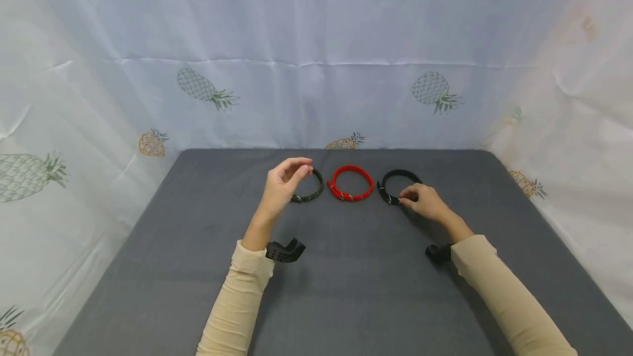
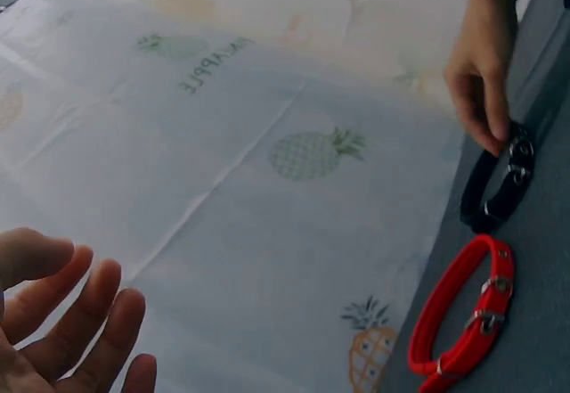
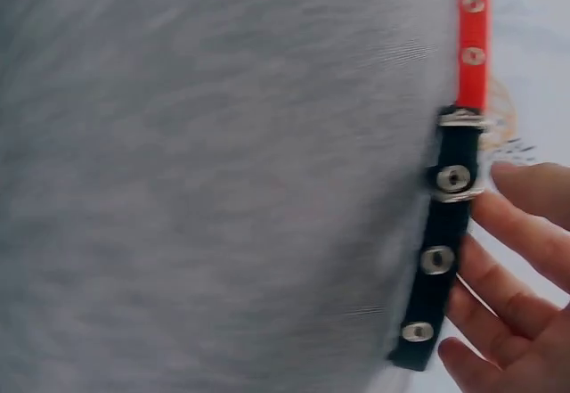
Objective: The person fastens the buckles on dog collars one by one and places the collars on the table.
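Observation:
Three buckled collars lie in a row near the table's far edge. My left hand (image 1: 283, 183) is raised in front of the dark green collar (image 1: 309, 198), hiding part of it; its loosely bent fingers hold nothing. The red collar (image 1: 351, 168) lies in the middle, its buckle toward me. At the right, my right hand (image 1: 425, 202) is at the near side of the black collar (image 1: 400, 172). In the right wrist view its fingertips (image 3: 472, 268) meet the edge of the black strap, which has metal eyelets; the thumb is apart from the strap.
A grey cloth covers the table (image 1: 346, 279). White curtains (image 1: 321, 103) with pineapple prints stand behind and along both sides. A black wrist camera (image 1: 286, 250) sits at my left wrist, and another black device (image 1: 438, 254) at the right.

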### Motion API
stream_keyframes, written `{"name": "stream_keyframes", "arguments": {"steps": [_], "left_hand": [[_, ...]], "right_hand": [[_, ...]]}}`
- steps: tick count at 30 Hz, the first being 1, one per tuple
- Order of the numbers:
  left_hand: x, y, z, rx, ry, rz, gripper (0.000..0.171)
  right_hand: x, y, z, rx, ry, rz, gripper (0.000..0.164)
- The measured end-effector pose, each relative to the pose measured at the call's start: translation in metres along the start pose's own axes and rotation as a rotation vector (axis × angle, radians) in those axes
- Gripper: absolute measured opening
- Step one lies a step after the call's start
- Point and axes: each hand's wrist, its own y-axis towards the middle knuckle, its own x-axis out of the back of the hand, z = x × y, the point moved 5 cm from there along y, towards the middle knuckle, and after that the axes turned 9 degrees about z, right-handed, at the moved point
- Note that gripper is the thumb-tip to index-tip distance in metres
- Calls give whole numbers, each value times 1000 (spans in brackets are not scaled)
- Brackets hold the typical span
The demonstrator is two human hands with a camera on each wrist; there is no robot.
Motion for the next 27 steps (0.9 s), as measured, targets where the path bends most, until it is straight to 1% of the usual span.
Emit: {"name": "stream_keyframes", "arguments": {"steps": [1,3,6,7,9,10,11,14,15,17,20,23,27], "left_hand": [[3,1,1,-11,68,-15,26],[9,5,2,-29,251,-42,26],[18,12,2,-62,666,-83,34],[21,16,3,-57,801,-96,38],[27,22,6,-15,1025,-107,50],[31,26,9,19,1110,-107,58],[35,29,14,66,1169,-99,65],[48,38,29,227,1257,-58,81],[53,39,34,276,1269,-46,85],[60,41,44,344,1273,-30,89],[67,41,53,396,1264,-20,92],[72,39,58,414,1245,-18,94],[74,37,60,428,1232,-9,95]], "right_hand": [[4,0,4,12,-3,-27,22],[14,3,12,13,-7,-107,29],[32,9,25,-25,-27,-229,46],[37,12,29,-48,-44,-261,52],[46,19,35,-99,-84,-297,65],[48,23,38,-127,-117,-298,71],[51,27,40,-153,-150,-292,76],[52,39,43,-225,-219,-235,89],[52,42,43,-249,-230,-210,92],[50,46,42,-286,-235,-172,96],[46,48,39,-325,-228,-136,100],[43,49,38,-342,-232,-119,101],[41,50,38,-346,-239,-112,102]]}}
